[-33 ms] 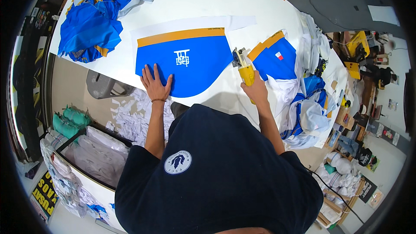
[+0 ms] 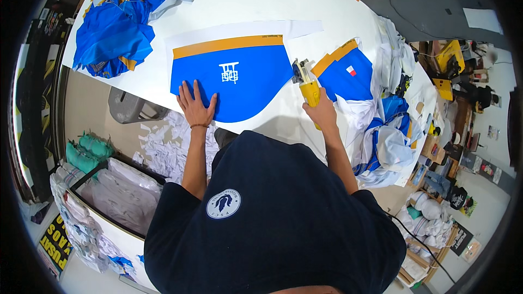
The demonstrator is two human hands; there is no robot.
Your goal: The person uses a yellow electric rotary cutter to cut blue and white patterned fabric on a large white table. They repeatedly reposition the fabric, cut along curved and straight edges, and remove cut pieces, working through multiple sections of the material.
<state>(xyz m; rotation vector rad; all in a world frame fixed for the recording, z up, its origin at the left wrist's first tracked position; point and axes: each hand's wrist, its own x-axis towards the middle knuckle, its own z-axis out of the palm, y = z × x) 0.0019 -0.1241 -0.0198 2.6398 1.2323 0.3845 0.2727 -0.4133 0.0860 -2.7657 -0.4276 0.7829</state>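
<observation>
Under left fingers, curved blue fabric

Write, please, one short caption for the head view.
Left hand flat on an orange-banded blue fabric panel, right hand holding a yellow, metal-headed handheld tool beside it.

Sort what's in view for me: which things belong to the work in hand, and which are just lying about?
In the work:
- yellow hand tool, gripped in the right hand
- large blue panel, under the left hand
- white table
- smaller blue piece, possibly

Lying about:
- crumpled blue fabric heap
- white floor scraps
- green bundles
- grey stool
</observation>
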